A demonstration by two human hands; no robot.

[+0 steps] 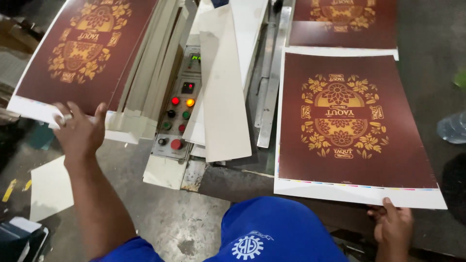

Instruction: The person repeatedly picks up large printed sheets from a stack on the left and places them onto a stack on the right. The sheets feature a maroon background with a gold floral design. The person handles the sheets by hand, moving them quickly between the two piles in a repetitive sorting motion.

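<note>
My left hand [77, 130] grips the near edge of a stack of maroon printed sheets with gold floral ornament [85, 53] at the left, fingers curled over its white border. My right hand [392, 224] pinches the near white margin of another maroon and gold printed sheet [349, 126], which lies flat on the dark machine bed [242, 182] at the right. A thumb rests on top of that margin.
Between the two sheets stands a grey control panel [178, 109] with red, green and orange buttons, and white card strips [224, 92] lean over it. A further printed sheet [342, 22] lies behind. A clear plastic bottle [452, 127] sits at the right. White paper [51, 187] lies on the floor.
</note>
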